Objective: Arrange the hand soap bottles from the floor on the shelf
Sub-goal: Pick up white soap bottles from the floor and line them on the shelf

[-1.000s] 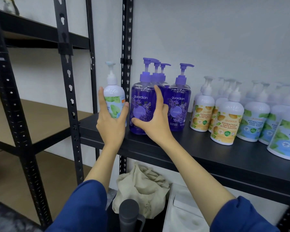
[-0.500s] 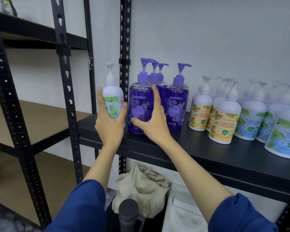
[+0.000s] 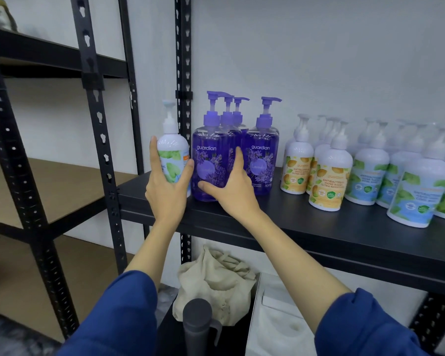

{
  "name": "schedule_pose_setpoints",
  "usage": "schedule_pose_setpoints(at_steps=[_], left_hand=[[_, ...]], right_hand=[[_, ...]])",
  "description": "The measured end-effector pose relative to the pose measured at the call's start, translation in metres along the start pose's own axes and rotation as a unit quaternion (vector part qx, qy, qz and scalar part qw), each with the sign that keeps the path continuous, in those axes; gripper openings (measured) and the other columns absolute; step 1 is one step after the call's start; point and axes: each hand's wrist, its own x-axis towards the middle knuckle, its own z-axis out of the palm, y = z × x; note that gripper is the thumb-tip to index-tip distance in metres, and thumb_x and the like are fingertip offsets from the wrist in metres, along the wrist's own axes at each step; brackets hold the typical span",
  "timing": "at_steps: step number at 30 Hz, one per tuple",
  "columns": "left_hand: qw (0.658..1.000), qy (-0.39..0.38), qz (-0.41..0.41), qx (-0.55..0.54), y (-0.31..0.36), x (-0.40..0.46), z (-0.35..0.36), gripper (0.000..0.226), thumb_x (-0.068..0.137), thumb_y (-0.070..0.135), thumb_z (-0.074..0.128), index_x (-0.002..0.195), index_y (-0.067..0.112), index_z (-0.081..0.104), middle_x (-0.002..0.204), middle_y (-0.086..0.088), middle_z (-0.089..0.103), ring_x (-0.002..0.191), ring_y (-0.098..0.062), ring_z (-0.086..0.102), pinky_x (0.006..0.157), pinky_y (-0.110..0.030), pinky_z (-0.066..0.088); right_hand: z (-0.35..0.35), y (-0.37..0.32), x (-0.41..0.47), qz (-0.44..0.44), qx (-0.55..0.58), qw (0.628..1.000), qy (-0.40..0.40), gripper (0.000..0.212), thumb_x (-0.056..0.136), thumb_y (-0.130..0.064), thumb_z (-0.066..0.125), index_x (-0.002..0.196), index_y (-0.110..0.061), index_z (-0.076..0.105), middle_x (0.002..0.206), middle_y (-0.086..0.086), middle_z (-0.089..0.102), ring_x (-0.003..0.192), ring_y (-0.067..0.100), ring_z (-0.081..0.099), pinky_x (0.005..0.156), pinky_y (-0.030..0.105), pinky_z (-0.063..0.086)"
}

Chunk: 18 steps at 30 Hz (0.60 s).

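My left hand point(image 3: 166, 190) grips a white pump bottle with a green-leaf label point(image 3: 174, 152), upright at the left end of the black shelf point(image 3: 319, 235). My right hand point(image 3: 233, 190) holds the front purple lavender bottle point(image 3: 210, 160) right beside it, thumb across its base and a finger up its right side. More purple bottles point(image 3: 261, 160) stand behind and to the right. Further right stand white bottles with orange labels point(image 3: 329, 178) and white bottles with green-and-blue labels point(image 3: 416, 194).
A black perforated upright point(image 3: 183, 73) stands just behind the white bottle. A second rack with wooden shelves point(image 3: 62, 186) is on the left. Below the shelf lie a beige cloth bag point(image 3: 216, 281), a grey cylinder point(image 3: 197, 325) and a white box point(image 3: 275, 319).
Both hands stay on their bottles. The white bottle and the purple one stand slightly closer together; the view shifted a little.
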Motion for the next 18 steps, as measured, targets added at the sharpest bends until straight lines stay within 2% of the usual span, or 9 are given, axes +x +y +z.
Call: schedule_pose_setpoints(at_steps=[1,3,5,9,12,16,18], left_hand=[[1.0,-0.002,-0.003,-0.005,0.002,-0.004,-0.002,0.078,0.086,0.048,0.061,0.148,0.038,0.015,0.114,0.004,0.058,0.097,-0.01,0.055,0.086,-0.025,0.041],[1.0,0.004,-0.01,-0.014,0.008,-0.014,-0.006,0.078,0.086,0.049,0.061,0.149,0.036,0.016,0.115,0.003,0.057,0.097,-0.01,0.054,0.088,-0.026,0.042],[1.0,0.009,-0.013,-0.023,0.017,-0.026,-0.01,0.078,0.086,0.049,0.061,0.149,0.035,0.016,0.115,0.005,0.054,0.098,-0.01,0.054,0.089,-0.028,0.043],[0.998,0.026,-0.005,-0.048,0.043,-0.048,-0.014,0.077,0.087,0.047,0.062,0.148,0.038,0.016,0.114,0.009,0.051,0.098,-0.011,0.055,0.092,-0.034,0.048],[0.997,0.03,-0.002,-0.077,0.07,-0.065,-0.009,0.076,0.086,0.047,0.062,0.146,0.041,0.015,0.119,0.006,0.054,0.098,-0.009,0.056,0.09,-0.028,0.046],[0.993,0.016,0.001,-0.119,0.108,-0.091,0.014,0.076,0.085,0.048,0.063,0.146,0.042,0.018,0.127,0.01,0.055,0.101,-0.007,0.057,0.092,-0.022,0.043],[0.991,-0.001,-0.002,-0.137,0.124,-0.106,0.031,0.078,0.085,0.047,0.064,0.147,0.04,0.018,0.133,0.009,0.053,0.105,-0.008,0.057,0.093,-0.02,0.041]], right_hand=[[-0.004,0.002,-0.003,0.018,-0.043,0.999,-0.017,0.093,0.079,-0.039,0.073,0.149,-0.017,0.016,0.141,0.011,0.04,0.128,0.027,0.042,0.1,0.037,0.038],[-0.015,0.003,-0.015,0.02,-0.143,0.989,-0.044,0.061,0.085,-0.038,0.066,0.134,-0.008,0.045,0.13,0.013,0.049,0.12,0.03,0.047,0.095,0.037,0.042],[-0.031,0.003,-0.03,0.007,-0.202,0.978,-0.048,0.042,0.09,-0.035,0.059,0.118,-0.004,0.059,0.121,0.013,0.054,0.113,0.03,0.051,0.088,0.039,0.047],[-0.072,0.006,-0.063,-0.037,-0.277,0.96,0.017,0.034,0.093,-0.031,0.052,0.113,-0.006,0.064,0.112,0.012,0.059,0.103,0.026,0.054,0.076,0.036,0.048],[-0.111,0.017,-0.09,-0.052,-0.302,0.949,0.077,0.031,0.093,-0.029,0.051,0.109,-0.007,0.066,0.106,0.01,0.062,0.096,0.023,0.055,0.069,0.03,0.042],[-0.168,0.048,-0.121,-0.018,-0.365,0.921,0.135,0.032,0.093,-0.031,0.051,0.106,-0.007,0.067,0.105,0.011,0.065,0.098,0.028,0.056,0.078,0.038,0.044],[-0.198,0.066,-0.134,0.009,-0.382,0.909,0.166,0.032,0.093,-0.031,0.052,0.103,-0.006,0.069,0.101,0.012,0.067,0.096,0.029,0.057,0.077,0.038,0.043]])
